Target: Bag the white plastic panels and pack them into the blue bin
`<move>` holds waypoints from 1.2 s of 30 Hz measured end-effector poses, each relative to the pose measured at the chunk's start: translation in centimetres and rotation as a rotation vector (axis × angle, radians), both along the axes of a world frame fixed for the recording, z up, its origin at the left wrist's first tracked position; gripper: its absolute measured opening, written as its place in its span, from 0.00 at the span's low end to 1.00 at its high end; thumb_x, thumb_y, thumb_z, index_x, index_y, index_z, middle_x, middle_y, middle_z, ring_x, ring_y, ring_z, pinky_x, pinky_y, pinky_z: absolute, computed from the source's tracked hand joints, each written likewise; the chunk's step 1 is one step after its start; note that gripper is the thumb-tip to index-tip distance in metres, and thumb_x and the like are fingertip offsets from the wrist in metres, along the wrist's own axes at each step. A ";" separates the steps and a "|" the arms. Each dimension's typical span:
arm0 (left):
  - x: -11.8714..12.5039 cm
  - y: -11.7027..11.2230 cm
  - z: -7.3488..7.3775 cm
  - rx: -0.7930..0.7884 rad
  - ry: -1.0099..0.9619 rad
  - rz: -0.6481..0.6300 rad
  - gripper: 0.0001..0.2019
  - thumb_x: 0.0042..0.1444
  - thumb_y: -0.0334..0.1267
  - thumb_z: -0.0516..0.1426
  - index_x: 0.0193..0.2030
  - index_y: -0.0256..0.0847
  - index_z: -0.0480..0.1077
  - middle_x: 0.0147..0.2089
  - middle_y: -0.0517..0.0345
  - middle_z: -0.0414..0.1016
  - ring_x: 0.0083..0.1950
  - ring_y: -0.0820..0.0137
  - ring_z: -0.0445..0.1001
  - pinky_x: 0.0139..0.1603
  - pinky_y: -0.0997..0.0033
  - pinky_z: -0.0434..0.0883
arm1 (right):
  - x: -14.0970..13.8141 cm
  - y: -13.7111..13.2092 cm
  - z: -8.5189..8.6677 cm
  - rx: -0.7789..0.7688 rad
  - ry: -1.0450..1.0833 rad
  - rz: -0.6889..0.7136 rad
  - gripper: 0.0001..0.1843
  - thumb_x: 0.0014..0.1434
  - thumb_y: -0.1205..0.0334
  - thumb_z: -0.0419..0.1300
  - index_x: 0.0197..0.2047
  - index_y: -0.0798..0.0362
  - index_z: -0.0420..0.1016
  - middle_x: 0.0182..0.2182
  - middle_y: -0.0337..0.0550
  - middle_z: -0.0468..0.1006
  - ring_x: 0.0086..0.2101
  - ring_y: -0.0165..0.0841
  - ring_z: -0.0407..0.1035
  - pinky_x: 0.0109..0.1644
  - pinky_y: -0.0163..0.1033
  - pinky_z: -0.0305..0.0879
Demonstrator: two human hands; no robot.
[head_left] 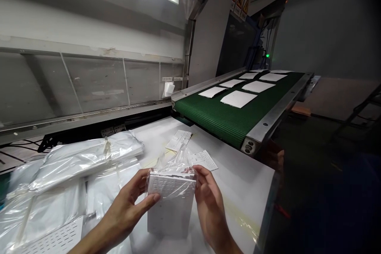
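A clear plastic bag with white slotted plastic panels inside is held upright between my hands. My left hand grips its left edge, thumb across the front face and fingers behind. At the upper right corner, my right hand closes its fingers on the bag's side. The bag's mouth is crumpled and points away from me. Just beyond it, two loose white panels lie on the table, one panel farther off and another panel partly behind the bag.
Piles of clear plastic bags cover the table's left side, with a slotted white panel at the near left. Beyond the white table, a green conveyor belt carries several white panels. Its metal side rail juts over the table.
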State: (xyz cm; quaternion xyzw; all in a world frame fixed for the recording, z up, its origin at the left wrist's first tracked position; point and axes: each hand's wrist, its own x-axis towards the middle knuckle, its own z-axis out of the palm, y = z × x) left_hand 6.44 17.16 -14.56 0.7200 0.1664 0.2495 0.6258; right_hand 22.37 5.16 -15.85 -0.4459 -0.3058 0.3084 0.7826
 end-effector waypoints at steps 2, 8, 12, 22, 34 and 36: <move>-0.1 0.0 0.1 0.005 0.016 -0.003 0.22 0.59 0.40 0.57 0.59 0.51 0.58 0.58 0.54 0.69 0.57 0.62 0.66 0.55 0.63 0.67 | 0.4 0.0 0.3 -0.051 -0.013 -0.003 0.28 0.54 0.41 0.58 0.51 0.49 0.62 0.46 0.49 0.72 0.46 0.45 0.68 0.48 0.48 0.65; -0.5 -0.3 -0.2 -0.030 0.022 0.024 0.22 0.57 0.42 0.58 0.58 0.49 0.61 0.57 0.53 0.69 0.57 0.59 0.66 0.55 0.60 0.67 | 0.6 -0.4 -1.0 -0.186 -0.225 -0.082 0.29 0.53 0.52 0.64 0.54 0.45 0.57 0.44 0.45 0.72 0.48 0.43 0.68 0.49 0.46 0.67; -0.7 -0.4 0.0 -0.153 0.042 -0.059 0.24 0.55 0.42 0.60 0.58 0.48 0.61 0.58 0.51 0.68 0.57 0.58 0.66 0.54 0.58 0.68 | 0.1 -0.4 -3.3 -0.199 -0.252 -0.119 0.27 0.52 0.52 0.64 0.51 0.46 0.58 0.44 0.46 0.74 0.47 0.42 0.69 0.49 0.46 0.66; 1.1 0.6 1.5 -0.156 -0.056 -0.094 0.15 0.56 0.39 0.59 0.50 0.40 0.70 0.47 0.52 0.75 0.46 0.62 0.72 0.46 0.65 0.70 | 1.0 -1.7 -0.5 -0.193 -0.314 0.269 0.16 0.58 0.54 0.60 0.47 0.50 0.67 0.44 0.46 0.73 0.45 0.40 0.67 0.49 0.44 0.64; -0.3 -0.9 0.3 -0.052 -0.012 -0.026 0.20 0.53 0.39 0.62 0.52 0.41 0.67 0.46 0.54 0.74 0.46 0.62 0.72 0.45 0.67 0.69 | -1.2 -1.1 -2.7 -0.350 -0.401 0.081 0.22 0.51 0.48 0.63 0.45 0.51 0.70 0.35 0.44 0.77 0.39 0.43 0.71 0.43 0.44 0.67; 0.3 -0.7 1.9 -0.114 -0.063 -0.051 0.17 0.53 0.39 0.62 0.49 0.39 0.68 0.43 0.54 0.75 0.44 0.63 0.72 0.43 0.68 0.70 | -1.3 -1.4 -4.1 -0.405 -0.392 0.058 0.25 0.50 0.48 0.64 0.47 0.52 0.70 0.38 0.47 0.78 0.41 0.45 0.71 0.46 0.46 0.67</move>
